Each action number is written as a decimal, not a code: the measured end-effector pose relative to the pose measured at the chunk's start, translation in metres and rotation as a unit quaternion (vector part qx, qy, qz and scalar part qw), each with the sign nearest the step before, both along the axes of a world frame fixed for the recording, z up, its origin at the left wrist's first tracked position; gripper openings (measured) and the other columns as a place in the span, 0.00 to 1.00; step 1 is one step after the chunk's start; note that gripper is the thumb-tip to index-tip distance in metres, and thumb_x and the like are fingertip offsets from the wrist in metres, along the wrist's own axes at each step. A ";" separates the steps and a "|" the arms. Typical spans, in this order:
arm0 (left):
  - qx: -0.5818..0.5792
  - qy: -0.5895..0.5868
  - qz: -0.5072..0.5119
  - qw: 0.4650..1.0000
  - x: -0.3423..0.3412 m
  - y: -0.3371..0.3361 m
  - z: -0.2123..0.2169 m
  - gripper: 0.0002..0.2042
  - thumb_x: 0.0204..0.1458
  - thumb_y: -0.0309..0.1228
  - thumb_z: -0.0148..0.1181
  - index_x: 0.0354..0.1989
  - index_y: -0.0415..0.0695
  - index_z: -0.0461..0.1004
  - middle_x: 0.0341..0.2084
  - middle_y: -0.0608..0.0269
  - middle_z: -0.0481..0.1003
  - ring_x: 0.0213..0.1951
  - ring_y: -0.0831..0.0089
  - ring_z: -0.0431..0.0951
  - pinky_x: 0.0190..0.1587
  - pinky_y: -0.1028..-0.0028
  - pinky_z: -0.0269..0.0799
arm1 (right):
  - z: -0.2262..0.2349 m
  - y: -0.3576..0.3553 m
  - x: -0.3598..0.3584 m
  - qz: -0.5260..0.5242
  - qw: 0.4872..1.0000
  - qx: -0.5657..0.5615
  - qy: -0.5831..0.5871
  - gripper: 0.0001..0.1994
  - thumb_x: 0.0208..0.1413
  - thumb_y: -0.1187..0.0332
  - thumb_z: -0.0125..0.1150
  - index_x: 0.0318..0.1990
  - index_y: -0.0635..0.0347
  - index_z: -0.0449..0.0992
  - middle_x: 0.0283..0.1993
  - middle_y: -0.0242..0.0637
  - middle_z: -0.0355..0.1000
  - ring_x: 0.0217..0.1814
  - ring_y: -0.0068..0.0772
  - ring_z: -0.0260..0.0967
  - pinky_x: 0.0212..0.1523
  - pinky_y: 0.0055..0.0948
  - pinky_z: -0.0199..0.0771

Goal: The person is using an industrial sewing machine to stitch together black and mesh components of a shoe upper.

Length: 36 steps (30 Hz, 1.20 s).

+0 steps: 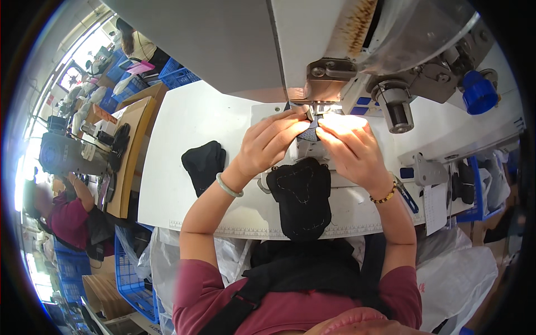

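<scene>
My left hand [272,141] and my right hand [353,146] press together on a small dark fabric piece [309,134] under the needle of a white sewing machine [357,50]. Fingertips of both hands pinch the piece from either side. Just below my hands lies a black fabric panel [302,196] with a stitched outline, hanging over the table's front edge. A green bangle sits on my left wrist, a beaded bracelet on the right.
A second black fabric piece [204,164] lies on the white table [184,123] to the left. Blue crates [131,282] and white bags stand below. Another person [67,215] works at a machine on the far left. A measuring strip runs along the table edge.
</scene>
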<state>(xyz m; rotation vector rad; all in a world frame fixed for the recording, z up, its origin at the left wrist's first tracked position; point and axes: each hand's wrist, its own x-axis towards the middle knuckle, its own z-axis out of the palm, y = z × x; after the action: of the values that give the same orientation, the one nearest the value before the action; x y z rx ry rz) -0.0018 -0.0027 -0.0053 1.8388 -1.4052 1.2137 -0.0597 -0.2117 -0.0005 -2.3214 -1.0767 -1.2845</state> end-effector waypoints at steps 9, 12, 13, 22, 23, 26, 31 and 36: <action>0.045 -0.037 0.027 0.998 0.004 0.001 0.007 0.12 0.37 0.20 0.60 0.34 0.38 0.75 0.38 0.56 0.77 0.39 0.64 0.79 0.39 0.72 0.77 | -0.005 0.007 0.002 -0.042 0.997 0.062 -0.009 0.13 0.46 0.71 0.64 0.42 0.53 0.76 0.42 0.27 0.71 0.33 0.24 0.64 0.41 0.33 0.64; -0.006 0.091 -0.077 0.993 0.018 0.014 0.012 0.08 0.40 0.23 0.61 0.31 0.38 0.75 0.34 0.55 0.77 0.37 0.67 0.78 0.34 0.73 0.75 | -0.005 0.006 0.004 -0.034 0.994 0.101 0.011 0.12 0.47 0.71 0.65 0.42 0.54 0.76 0.39 0.26 0.72 0.34 0.25 0.64 0.42 0.34 0.64; -0.005 0.091 -0.076 0.993 0.033 0.017 0.007 0.08 0.40 0.23 0.61 0.31 0.38 0.75 0.34 0.55 0.77 0.37 0.67 0.78 0.34 0.73 0.75 | -0.004 0.008 0.004 -0.029 0.993 0.110 0.022 0.12 0.48 0.71 0.65 0.42 0.54 0.76 0.37 0.26 0.72 0.35 0.26 0.65 0.43 0.34 0.63; -0.159 0.803 -0.257 0.513 0.049 0.006 0.014 0.11 0.48 0.23 0.58 0.40 0.30 0.73 0.31 0.51 0.77 0.28 0.66 0.79 0.29 0.69 0.80 | -0.009 0.001 0.004 0.008 0.994 0.107 0.036 0.14 0.45 0.74 0.67 0.42 0.56 0.76 0.47 0.32 0.72 0.45 0.33 0.68 0.45 0.32 0.63; -0.158 0.803 -0.258 0.513 0.046 0.005 0.018 0.11 0.48 0.23 0.58 0.40 0.30 0.73 0.31 0.51 0.77 0.28 0.66 0.79 0.29 0.69 0.80 | -0.009 -0.001 0.005 0.006 0.994 0.107 0.035 0.14 0.45 0.74 0.67 0.42 0.56 0.76 0.47 0.32 0.72 0.45 0.33 0.68 0.45 0.32 0.63; -0.125 0.809 -0.292 0.494 0.039 0.006 0.020 0.13 0.47 0.25 0.58 0.39 0.26 0.72 0.31 0.45 0.76 0.25 0.61 0.79 0.26 0.66 0.80 | -0.009 -0.001 0.006 0.019 0.995 0.095 0.037 0.15 0.45 0.73 0.67 0.43 0.56 0.76 0.48 0.32 0.71 0.47 0.33 0.68 0.46 0.32 0.63; -0.140 0.783 -0.269 0.543 0.038 0.002 0.016 0.12 0.46 0.29 0.55 0.32 0.30 0.73 0.23 0.48 0.74 0.16 0.63 0.75 0.19 0.69 0.77 | -0.008 0.003 0.005 0.010 0.995 0.100 0.017 0.15 0.46 0.73 0.67 0.44 0.56 0.76 0.48 0.32 0.71 0.49 0.35 0.68 0.49 0.35 0.64; -0.187 0.787 -0.259 0.527 0.019 -0.001 0.021 0.13 0.44 0.29 0.56 0.38 0.35 0.72 0.29 0.53 0.75 0.25 0.67 0.78 0.27 0.71 0.78 | -0.012 0.013 -0.001 0.000 0.996 0.092 0.000 0.16 0.45 0.74 0.67 0.44 0.54 0.76 0.48 0.31 0.70 0.49 0.33 0.67 0.49 0.34 0.65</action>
<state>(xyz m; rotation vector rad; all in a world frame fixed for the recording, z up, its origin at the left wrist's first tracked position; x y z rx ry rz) 0.0169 -0.0035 0.0160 1.1369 -0.3449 -0.5795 -0.0607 -0.1989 -0.0125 -2.1854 -0.9171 -1.3224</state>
